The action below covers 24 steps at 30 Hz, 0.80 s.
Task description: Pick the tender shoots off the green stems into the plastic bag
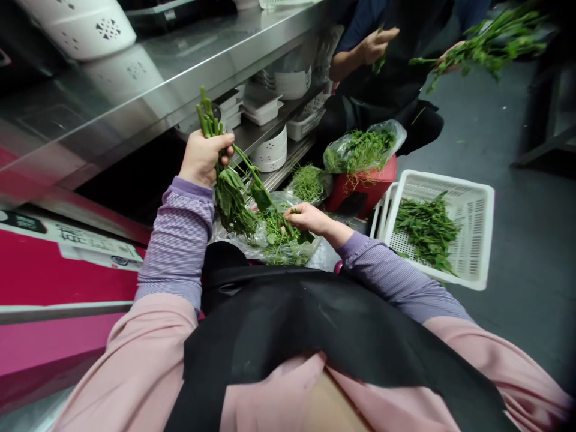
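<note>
Here, clutching greens (233,201) leaf-down in the left grip (207,155) and pinching a stem (257,179) in the right grip (310,218), above a bag (315,253), near a white basket (479,240).

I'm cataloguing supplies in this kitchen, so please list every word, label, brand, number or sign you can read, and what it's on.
No text can be read with certainty.
White printed strip on the red panel at the left: lettering too blurred to read.
Small pale label at the edge of the dark container at the top: too small to read.
</note>
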Tool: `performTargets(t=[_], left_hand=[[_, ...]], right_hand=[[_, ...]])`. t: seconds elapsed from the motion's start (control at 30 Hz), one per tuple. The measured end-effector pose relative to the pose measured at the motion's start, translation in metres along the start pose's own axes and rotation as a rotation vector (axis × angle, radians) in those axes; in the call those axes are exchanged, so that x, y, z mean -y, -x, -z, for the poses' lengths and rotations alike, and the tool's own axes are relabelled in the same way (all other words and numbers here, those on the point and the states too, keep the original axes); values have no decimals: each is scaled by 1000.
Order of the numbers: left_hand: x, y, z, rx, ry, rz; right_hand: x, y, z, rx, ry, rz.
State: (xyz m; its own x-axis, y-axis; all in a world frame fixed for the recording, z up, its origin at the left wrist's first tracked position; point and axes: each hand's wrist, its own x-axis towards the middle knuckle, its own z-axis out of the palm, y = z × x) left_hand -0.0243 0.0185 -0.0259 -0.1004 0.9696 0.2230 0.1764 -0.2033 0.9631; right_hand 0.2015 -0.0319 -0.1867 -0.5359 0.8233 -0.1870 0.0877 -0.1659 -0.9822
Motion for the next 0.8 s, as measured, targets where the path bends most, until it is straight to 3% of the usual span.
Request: performTargets(t=[0.1, 0.17, 0.33, 0.5, 0.67, 0.8], left_hand=[[-4, 2, 3, 5, -16, -32], [-8, 3, 4, 6, -19, -37], [-13, 0, 4, -49, 28, -6], [-12, -2, 4, -48, -1, 4], [-15, 2, 3, -46, -7, -11], [-18, 8, -5, -40, -31, -27]], right_hand=[[-5, -5, -4, -176, 67, -60], [-7, -7, -5, -213, 14, -79], [4, -8, -5, -42, -199, 32], [23, -7, -8, 17, -130, 65], [26, -10, -12, -68, -129, 78], [5, -24, -10, -264, -254, -49]])
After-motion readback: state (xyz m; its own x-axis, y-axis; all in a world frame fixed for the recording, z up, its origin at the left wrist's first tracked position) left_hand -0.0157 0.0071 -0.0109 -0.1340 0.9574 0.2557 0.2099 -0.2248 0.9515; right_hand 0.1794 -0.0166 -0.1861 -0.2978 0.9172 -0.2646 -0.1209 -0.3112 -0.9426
